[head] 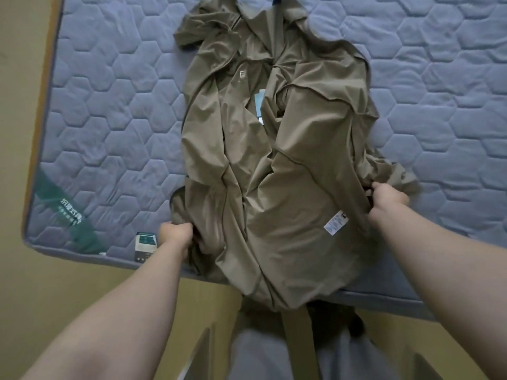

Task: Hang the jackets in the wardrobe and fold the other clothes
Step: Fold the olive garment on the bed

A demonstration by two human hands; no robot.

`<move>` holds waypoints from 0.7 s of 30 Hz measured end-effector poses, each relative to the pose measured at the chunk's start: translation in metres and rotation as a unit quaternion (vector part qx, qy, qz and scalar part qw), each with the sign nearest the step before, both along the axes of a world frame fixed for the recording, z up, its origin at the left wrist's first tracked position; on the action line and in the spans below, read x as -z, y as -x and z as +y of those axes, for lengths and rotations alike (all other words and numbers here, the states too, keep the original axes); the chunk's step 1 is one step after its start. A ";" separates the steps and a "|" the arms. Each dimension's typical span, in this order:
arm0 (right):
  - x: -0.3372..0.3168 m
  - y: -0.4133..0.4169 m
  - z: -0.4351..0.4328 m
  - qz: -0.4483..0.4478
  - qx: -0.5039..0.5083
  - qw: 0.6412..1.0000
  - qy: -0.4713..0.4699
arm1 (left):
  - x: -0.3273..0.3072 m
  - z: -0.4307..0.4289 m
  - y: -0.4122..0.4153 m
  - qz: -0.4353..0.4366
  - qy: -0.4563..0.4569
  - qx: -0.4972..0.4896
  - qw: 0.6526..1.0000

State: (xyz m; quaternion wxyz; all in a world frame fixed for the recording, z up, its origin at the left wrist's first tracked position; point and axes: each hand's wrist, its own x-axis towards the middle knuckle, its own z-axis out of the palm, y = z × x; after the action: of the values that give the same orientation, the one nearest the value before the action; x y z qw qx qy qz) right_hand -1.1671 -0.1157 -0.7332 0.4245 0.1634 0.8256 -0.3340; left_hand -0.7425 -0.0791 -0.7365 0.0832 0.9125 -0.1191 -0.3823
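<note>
An olive-brown jacket (277, 149) lies crumpled and spread open on the blue-grey quilted mattress (115, 111), its collar end far from me and its hem hanging over the near edge. A small white logo shows on its chest, and a white care label sits near the right hem. My left hand (177, 234) grips bunched fabric at the jacket's lower left. At the lower right edge my right hand (388, 197) grips another fold of the jacket. A strap of the same colour hangs down below the hem.
The mattress's near edge runs across the lower middle, with yellowish floor on the left and in front. A green band with white characters (68, 212) and a small label (145, 246) mark the mattress's near left corner. Grey fabric shows at the bottom.
</note>
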 end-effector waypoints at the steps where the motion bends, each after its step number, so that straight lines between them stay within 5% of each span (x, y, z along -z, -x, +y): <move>1: -0.004 -0.004 0.001 -0.022 0.008 1.000 0.010 | -0.005 0.001 0.007 -0.015 0.003 0.011 1.000; 5: -0.013 -0.017 0.009 -0.070 -0.001 0.997 0.044 | -0.043 -0.006 0.041 -0.139 0.013 0.046 0.989; 7: -0.015 -0.021 0.015 -0.057 -0.048 0.997 0.038 | -0.068 -0.005 0.069 -0.234 0.061 0.175 0.954; 9: -0.014 -0.025 0.024 -0.049 -0.094 0.994 0.028 | -0.093 0.006 0.102 -0.326 0.174 0.377 0.849; 11: -0.010 -0.026 0.037 -0.049 -0.136 0.989 0.014 | -0.108 0.018 0.142 -0.258 0.295 0.553 0.735; 13: -0.003 -0.025 0.049 -0.028 -0.201 0.979 -0.028 | -0.111 0.029 0.180 -0.138 0.303 0.650 0.683; 18: -0.007 -0.012 0.065 0.043 -0.414 0.895 -0.158 | -0.077 0.043 0.219 0.054 -0.038 0.620 0.782; 21: -0.006 -0.006 0.071 -0.034 -0.403 0.908 -0.112 | -0.058 0.047 0.215 0.136 -0.054 0.544 0.826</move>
State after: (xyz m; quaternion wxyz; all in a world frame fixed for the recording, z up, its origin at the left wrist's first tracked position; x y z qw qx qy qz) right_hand -1.1615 -0.0448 -0.7277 0.5298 -0.1255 0.8381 -0.0334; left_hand -0.9579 -0.0319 -0.6782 -0.1723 0.6414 -0.5632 -0.4917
